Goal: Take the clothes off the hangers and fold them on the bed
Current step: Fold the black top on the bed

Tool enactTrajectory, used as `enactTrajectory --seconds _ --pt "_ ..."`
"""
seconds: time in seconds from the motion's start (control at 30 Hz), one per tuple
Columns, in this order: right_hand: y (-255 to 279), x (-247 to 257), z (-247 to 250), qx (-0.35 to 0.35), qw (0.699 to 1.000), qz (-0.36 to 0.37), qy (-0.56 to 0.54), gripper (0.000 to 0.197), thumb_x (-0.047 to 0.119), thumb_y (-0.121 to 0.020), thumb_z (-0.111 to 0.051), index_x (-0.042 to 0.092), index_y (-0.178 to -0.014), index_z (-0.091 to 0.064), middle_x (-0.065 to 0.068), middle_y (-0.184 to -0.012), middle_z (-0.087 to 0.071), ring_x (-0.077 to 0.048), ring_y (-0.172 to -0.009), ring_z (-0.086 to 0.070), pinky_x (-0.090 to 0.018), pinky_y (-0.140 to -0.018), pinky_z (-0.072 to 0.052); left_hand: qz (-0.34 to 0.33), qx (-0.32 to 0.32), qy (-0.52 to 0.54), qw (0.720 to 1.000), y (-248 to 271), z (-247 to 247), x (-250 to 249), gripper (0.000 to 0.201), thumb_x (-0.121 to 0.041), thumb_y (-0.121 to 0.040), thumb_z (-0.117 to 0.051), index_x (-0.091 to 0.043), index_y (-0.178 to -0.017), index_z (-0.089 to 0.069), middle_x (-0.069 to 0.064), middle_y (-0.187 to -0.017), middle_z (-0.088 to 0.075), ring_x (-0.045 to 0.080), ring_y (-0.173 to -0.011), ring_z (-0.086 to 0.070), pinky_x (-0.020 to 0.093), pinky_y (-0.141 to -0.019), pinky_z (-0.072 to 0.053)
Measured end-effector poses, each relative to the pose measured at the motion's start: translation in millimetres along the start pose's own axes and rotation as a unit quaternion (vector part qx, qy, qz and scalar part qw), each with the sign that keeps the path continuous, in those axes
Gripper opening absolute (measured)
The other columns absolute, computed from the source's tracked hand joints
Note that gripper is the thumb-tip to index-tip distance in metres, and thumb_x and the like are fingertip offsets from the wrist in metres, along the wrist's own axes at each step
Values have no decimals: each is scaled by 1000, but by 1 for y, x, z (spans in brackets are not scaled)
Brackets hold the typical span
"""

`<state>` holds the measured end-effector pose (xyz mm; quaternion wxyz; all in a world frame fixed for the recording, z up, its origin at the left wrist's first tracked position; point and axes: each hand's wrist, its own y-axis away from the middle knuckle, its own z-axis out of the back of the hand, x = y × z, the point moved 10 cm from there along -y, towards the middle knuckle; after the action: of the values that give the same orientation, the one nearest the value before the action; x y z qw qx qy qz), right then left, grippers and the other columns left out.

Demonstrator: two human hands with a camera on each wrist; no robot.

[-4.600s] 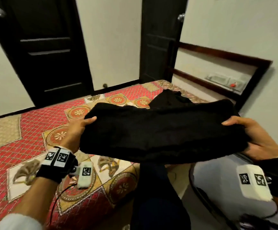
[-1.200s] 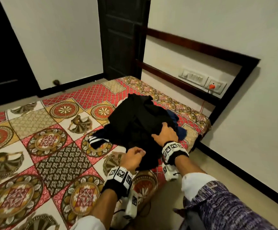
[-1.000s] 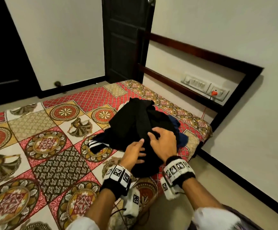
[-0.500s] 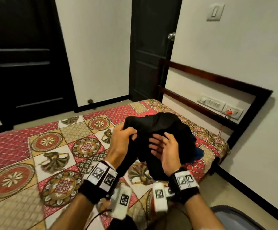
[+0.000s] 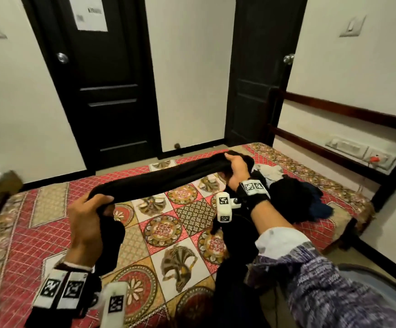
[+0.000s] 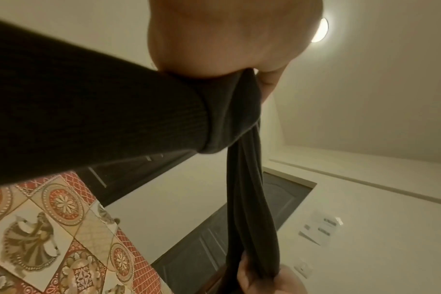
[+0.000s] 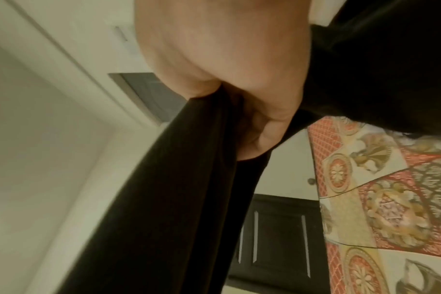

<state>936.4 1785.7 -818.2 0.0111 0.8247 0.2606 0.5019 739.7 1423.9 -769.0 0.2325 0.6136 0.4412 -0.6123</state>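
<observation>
A black garment [image 5: 163, 178] is stretched in the air between both hands above the patterned bed [image 5: 33, 233]. My left hand [image 5: 90, 209] grips its near end, and a ribbed part hangs down below that hand. My right hand [image 5: 236, 168] grips the far end over the pile. In the left wrist view the black garment [image 6: 242, 159] runs from my palm away to the other hand. In the right wrist view my fingers curl round the bunched black garment [image 7: 189, 199]. A pile of dark clothes [image 5: 294, 200] lies on the bed's right side. No hanger is in view.
A white cloth [image 5: 270, 171] lies beside the dark pile. Two black doors [image 5: 111, 91] stand in the far wall. A dark wooden headboard rail [image 5: 334, 110] and wall sockets [image 5: 357, 150] line the right wall. Something dark hangs over the bed's near edge [image 5: 232, 280].
Half a second ago both hands were close together on the pile. They have since drawn apart, pulling the black garment out taut between them, with the left hand nearer me.
</observation>
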Motion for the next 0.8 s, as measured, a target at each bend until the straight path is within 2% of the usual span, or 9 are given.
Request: enactTrajectory --seconds 0.07,0.17,0.23,0.3,0.4,0.5,0.67,0.73,0.8 --pt "18 20 -55 51 998 31 19 9 12 -98 -62 9 -92 -69 -7 -82 -73 -25 -82 -69 -35 -67 -57 1 -31 -30 999 2 30 0 21 -30 -72 -67 -23 -53 -62 6 -60 -51 26 -62 -46 45 -61 -37" --pt "63 51 -136 149 987 48 44 15 13 -100 -60 4 -98 -71 -10 -88 -76 -25 -86 -72 -36 -80 -60 15 -23 -61 998 8 46 3 5 -18 -82 -67 -18 -80 -72 12 -74 -65 31 -72 -57 42 -67 -43" --pt "107 70 -186 229 971 52 43 23 14 -102 -56 -3 -108 -71 -14 -97 -76 -27 -92 -72 -37 -94 -58 35 -9 -70 997 10 48 7 30 -16 -85 -70 -10 -114 -65 17 -97 -70 33 -81 -65 38 -69 -47" --pt "150 86 -227 294 951 72 60 25 14 -102 -56 -3 -115 -70 -16 -105 -75 -28 -98 -72 -37 -95 -58 53 -10 -79 995 10 47 7 56 -11 -91 -71 -13 -141 -47 16 -121 -64 27 -100 -66 40 -84 -52" --pt "199 99 -271 358 922 121 89 23 15 -101 -59 2 -113 -74 -14 -110 -76 -26 -104 -72 -35 -94 -58 50 16 -79 996 7 33 -2 93 -23 -85 -83 -23 -157 -23 8 -137 -53 23 -119 -59 42 -101 -50" --pt "227 87 -288 382 908 126 113 22 17 -102 -59 4 -112 -74 -11 -108 -76 -23 -99 -74 -31 -87 -59 43 30 -28 998 2 19 -12 111 -35 -73 -90 -24 -158 -20 2 -143 -49 19 -128 -55 32 -98 -51" --pt "214 24 -270 388 904 80 163 26 23 -103 -58 6 -112 -75 -10 -109 -77 -23 -100 -75 -29 -82 -59 84 -3 94 992 -3 13 -2 58 -15 -87 -80 -8 -135 -47 10 -125 -70 15 -101 -74 28 -71 -59" --pt "199 -19 -250 386 904 30 182 31 22 -104 -55 2 -121 -72 -14 -116 -76 -25 -108 -73 -31 -89 -58 127 -11 137 982 -8 22 25 45 -22 -89 -76 -7 -129 -62 10 -123 -73 22 -102 -74 31 -71 -58" --pt "186 -65 -225 391 895 -11 214 35 20 -105 -52 0 -129 -67 -14 -118 -74 -25 -109 -72 -30 -94 -58 193 -32 204 959 -9 35 59 32 -30 -85 -77 -10 -110 -72 11 -112 -73 27 -86 -72 30 -65 -55"
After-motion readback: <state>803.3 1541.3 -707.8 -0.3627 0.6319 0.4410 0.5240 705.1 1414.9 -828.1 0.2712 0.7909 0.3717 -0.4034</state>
